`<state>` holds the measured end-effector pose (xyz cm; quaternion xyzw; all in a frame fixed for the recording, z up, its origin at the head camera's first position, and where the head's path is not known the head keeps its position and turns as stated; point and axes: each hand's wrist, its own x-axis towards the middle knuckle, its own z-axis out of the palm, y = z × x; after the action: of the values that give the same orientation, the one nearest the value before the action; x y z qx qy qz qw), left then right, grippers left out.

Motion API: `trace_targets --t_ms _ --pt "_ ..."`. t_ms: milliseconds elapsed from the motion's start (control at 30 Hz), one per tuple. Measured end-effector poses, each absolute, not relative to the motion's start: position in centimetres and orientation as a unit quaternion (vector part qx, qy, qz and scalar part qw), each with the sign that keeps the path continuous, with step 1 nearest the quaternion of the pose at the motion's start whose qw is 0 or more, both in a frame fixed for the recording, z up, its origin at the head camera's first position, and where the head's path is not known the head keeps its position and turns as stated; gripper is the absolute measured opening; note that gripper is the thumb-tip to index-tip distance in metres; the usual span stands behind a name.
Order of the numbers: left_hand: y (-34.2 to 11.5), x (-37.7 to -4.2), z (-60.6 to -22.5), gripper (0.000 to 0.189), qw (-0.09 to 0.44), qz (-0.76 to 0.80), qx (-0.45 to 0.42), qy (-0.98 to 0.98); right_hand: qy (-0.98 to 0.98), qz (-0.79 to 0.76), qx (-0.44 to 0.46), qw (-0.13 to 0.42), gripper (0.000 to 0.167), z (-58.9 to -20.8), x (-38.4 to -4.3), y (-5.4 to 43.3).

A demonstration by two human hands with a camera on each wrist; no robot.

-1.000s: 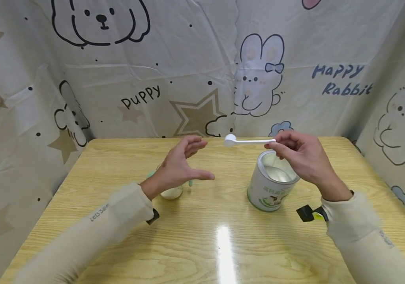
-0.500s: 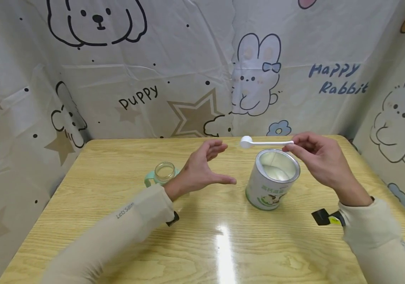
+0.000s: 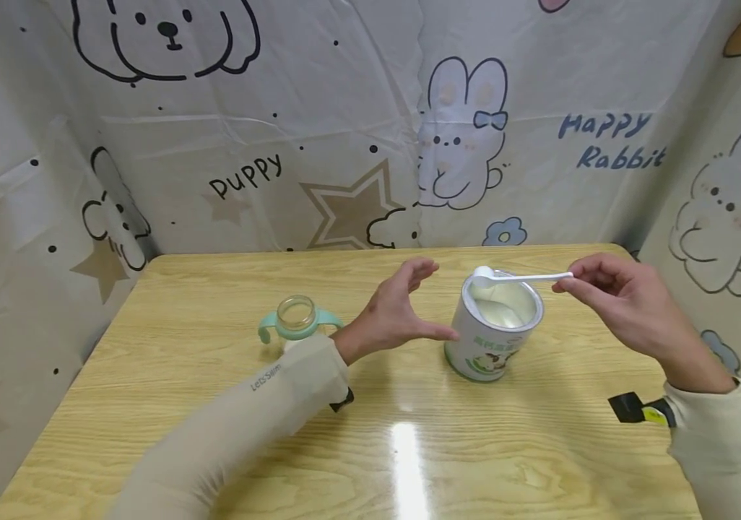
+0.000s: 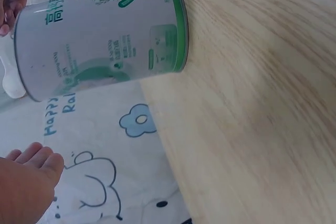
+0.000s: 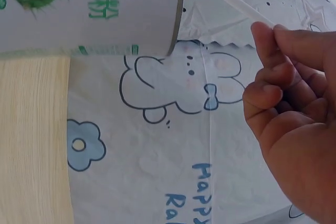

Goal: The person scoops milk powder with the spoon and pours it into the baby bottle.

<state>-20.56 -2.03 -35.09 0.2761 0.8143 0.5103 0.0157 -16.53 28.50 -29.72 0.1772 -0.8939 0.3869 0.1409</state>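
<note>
Pinched at the handle's end by my right hand (image 3: pixel 627 303), a white scoop (image 3: pixel 520 278) lies level, its bowl over the rim of an open milk powder can (image 3: pixel 490 350). Pale powder shows inside the can, which stands upright on the table. My left hand (image 3: pixel 396 310) is just left of the can, thumb and fingers spread apart and holding nothing. In the left wrist view, the left hand (image 4: pixel 31 182) is apart from the can (image 4: pixel 105 40). The right wrist view has the right hand's thumb and forefinger on the scoop handle (image 5: pixel 241 6).
A baby bottle (image 3: pixel 297 318) with mint-green handles and an uncapped mouth stands left of the can, its lower part hidden by my left arm. The wooden table (image 3: pixel 201 289) meets a printed cloth backdrop (image 3: pixel 344 108) at its far edge.
Both hands have moved right. The scoop has come over from left of the can to above its mouth, and slightly lower. The bottle, earlier covered by the left hand, now shows its top.
</note>
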Motion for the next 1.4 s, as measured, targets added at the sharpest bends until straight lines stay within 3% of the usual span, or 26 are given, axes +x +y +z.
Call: trace_targets --t_ms 233,600,1000,1167,1400 --pt "-0.1 -20.9 -35.7 0.105 0.038 0.502 0.266 0.822 -0.927 0.314 0.172 0.115 0.004 -29.5 -16.1 29.3" --pt "2.5 -21.3 -35.9 0.113 0.053 0.508 0.269 0.816 -0.928 0.212 0.274 0.14 0.013 -29.4 -16.9 27.4" --pt "4.1 -21.2 -37.2 0.106 0.069 0.531 0.267 0.801 -0.908 0.137 0.394 0.049 0.018 -29.2 -18.4 25.1" --pt "4.3 -21.1 -37.1 0.103 0.066 0.525 0.259 0.808 -0.917 0.145 0.371 0.023 0.019 -28.8 -18.6 24.1" --pt "4.4 -21.3 -37.3 0.102 0.061 0.527 0.26 0.807 -0.913 0.203 0.348 -0.062 0.021 -29.0 -19.6 22.9"
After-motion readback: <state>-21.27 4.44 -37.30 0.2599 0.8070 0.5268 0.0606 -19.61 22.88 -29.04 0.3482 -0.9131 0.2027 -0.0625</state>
